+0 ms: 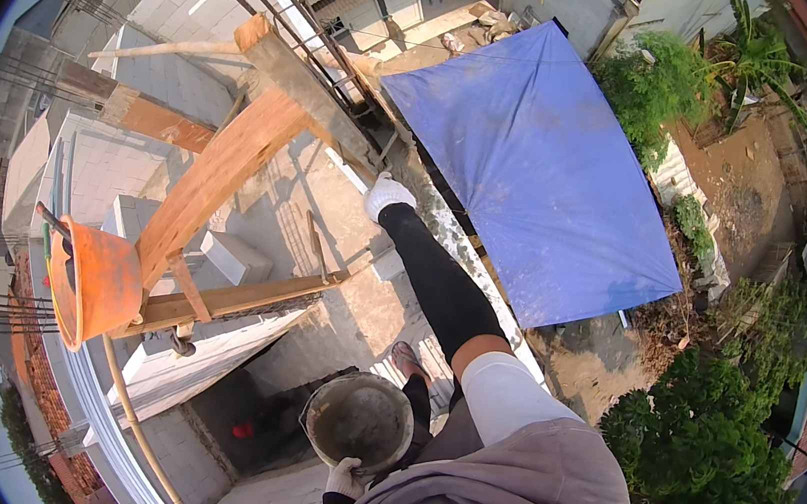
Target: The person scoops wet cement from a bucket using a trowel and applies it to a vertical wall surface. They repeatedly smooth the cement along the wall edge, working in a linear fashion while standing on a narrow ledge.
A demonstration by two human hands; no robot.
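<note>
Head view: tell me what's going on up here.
A person's left hand, gloved in white, holds a grey bucket by its rim. The right hand, also gloved, is stretched out to the near end of a grey-smeared board; whether it grips anything is unclear. An orange bucket is beside the timber on the left, and a blue tarp spreads on the right.

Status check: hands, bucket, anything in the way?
Left hand gripping grey bucket at rim. Right hand at smeared board, grip unclear. Wooden beam slants ahead-left, apart from bucket.
</note>
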